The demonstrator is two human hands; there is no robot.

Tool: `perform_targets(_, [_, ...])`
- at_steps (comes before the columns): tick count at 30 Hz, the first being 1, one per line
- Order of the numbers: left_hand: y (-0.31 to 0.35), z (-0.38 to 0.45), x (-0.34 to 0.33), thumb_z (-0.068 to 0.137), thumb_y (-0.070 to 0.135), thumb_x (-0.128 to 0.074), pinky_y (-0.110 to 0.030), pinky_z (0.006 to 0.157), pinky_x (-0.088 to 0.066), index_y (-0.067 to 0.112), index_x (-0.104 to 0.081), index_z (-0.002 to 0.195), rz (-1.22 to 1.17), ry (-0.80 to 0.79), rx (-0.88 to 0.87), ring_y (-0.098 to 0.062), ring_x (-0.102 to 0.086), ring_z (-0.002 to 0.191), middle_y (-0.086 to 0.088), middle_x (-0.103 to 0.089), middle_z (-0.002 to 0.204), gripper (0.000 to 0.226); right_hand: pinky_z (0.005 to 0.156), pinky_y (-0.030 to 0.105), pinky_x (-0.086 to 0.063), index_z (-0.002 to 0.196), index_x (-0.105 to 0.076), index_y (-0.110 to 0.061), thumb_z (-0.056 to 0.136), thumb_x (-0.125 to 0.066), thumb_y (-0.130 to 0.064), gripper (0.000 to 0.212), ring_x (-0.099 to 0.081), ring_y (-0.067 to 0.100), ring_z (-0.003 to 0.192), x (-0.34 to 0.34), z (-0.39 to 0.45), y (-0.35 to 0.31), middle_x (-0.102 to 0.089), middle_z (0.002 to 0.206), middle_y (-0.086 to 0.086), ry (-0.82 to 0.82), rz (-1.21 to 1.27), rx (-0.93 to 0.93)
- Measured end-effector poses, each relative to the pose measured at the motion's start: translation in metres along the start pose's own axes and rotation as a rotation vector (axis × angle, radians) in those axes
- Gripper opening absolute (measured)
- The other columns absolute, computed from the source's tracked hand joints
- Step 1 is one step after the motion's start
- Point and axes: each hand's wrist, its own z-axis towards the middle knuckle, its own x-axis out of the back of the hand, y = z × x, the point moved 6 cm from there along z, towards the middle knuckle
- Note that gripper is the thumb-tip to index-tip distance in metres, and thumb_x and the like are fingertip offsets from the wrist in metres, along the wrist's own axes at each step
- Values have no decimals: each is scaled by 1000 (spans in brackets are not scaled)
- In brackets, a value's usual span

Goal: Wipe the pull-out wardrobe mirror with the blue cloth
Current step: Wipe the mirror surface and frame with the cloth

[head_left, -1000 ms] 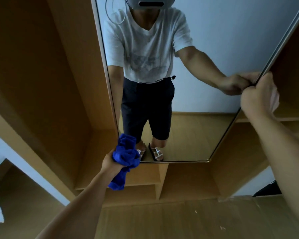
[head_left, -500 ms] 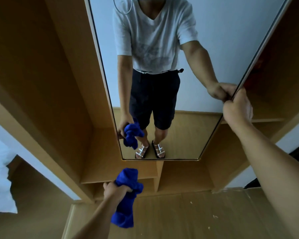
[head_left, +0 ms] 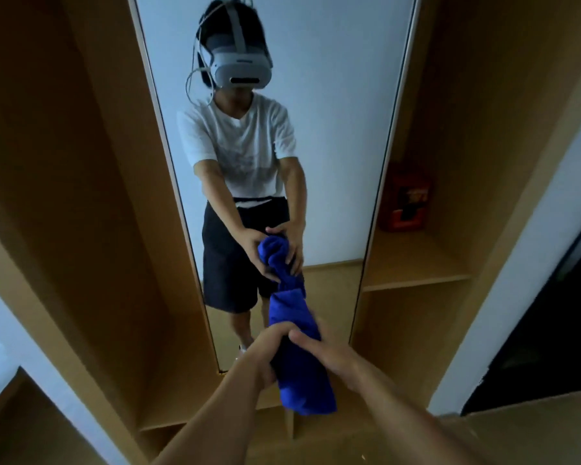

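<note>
Blue cloth [head_left: 297,357] is hanging bunched in front of the mirror's [head_left: 332,135] lower end, apart from the glass. Left hand [head_left: 269,347] is gripping its middle in a fist; right hand [head_left: 329,355] is cupping the other side, fingers wrapping it. Wooden wardrobe [head_left: 91,229] is framing the mirror, a red box [head_left: 405,199] sitting on the right-hand shelf [head_left: 413,266].

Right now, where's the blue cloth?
In the head view, the blue cloth is low and centre, bunched between both hands, left hand and right hand, just in front of the mirror near its bottom edge.
</note>
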Motion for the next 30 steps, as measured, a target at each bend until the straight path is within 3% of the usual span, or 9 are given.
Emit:
perform_targets(3, [18, -14, -32, 81, 35, -62, -33, 62, -52, 8, -70, 98, -102, -89, -13, -29, -68, 81, -14, -74, 85, 32, 77, 28, -55, 127, -45, -31, 80, -73, -21, 56, -66, 18, 99, 14, -8, -7, -64, 116, 2, 103, 144, -18])
perform_targets(7, [43, -31, -60, 84, 70, -43, -35, 66, -55, 15, -69, 105, -37, -256, -30, -25, -64, 96, -8, -68, 107, 64, 68, 37, -54, 114, -58, -16, 80, -65, -9, 35, -67, 32, 87, 59, -20, -11, -70, 98, 12, 384, 415, -71])
perform_targets(10, [90, -44, -49, 93, 54, -41, -28, 63, -50, 16, -65, 97, 166, 61, -371, -19, -61, 83, -4, -65, 99, 45, 74, 42, -52, 113, -59, -10, 75, -63, -17, 39, -64, 40, 93, 86, -29, -16, -68, 104, 20, 396, 682, -77])
perform_targets(14, [155, -89, -10, 97, 35, -43, -29, 62, -43, 23, -59, 83, 239, 626, -986, -16, -59, 78, 1, -64, 84, 24, 68, 46, -54, 123, -53, -13, 78, -58, -17, 45, -65, 39, 88, 140, -38, -61, -66, 106, 15, 479, 880, 166])
perform_targets(17, [192, -116, 19, 94, 30, -44, -33, 76, -39, 20, -54, 95, 146, 900, -1192, -23, -52, 93, -3, -57, 99, 15, 66, 42, -54, 121, -54, -18, 85, -53, -21, 37, -66, 34, 89, 174, -39, -111, -63, 112, 12, 511, 873, 275])
perform_targets(20, [232, -131, 45, 93, 33, -40, -30, 88, -30, 16, -51, 119, 36, 1054, -1193, -27, -41, 116, -12, -46, 128, 33, 66, 40, -55, 122, -54, -19, 84, -55, -24, 38, -67, 31, 92, 197, -38, -167, -64, 114, 11, 508, 836, 382])
perform_targets(23, [270, -131, 75, 96, 43, -29, -33, 101, -25, 24, -40, 139, -55, 1052, -1050, -27, -33, 129, -6, -36, 146, 49, 63, 36, -56, 112, -60, -18, 86, -55, -24, 27, -71, 28, 83, 207, -35, -225, -72, 100, 8, 477, 813, 504])
perform_targets(25, [291, -125, 89, 95, 51, -25, -38, 109, -26, 27, -39, 141, -104, 948, -1009, -27, -35, 132, -4, -39, 146, 55, 67, 36, -55, 108, -61, -17, 88, -52, -25, 23, -69, 26, 87, 211, -28, -260, -72, 98, 7, 458, 780, 564])
perform_targets(30, [325, -104, 86, 85, 70, -33, -35, 96, -43, 19, -56, 127, -300, 572, -935, -20, -58, 110, -3, -61, 121, 70, 68, 35, -56, 106, -62, -12, 91, -49, -30, 27, -69, 27, 86, 207, -1, -328, -72, 96, 9, 331, 726, 640])
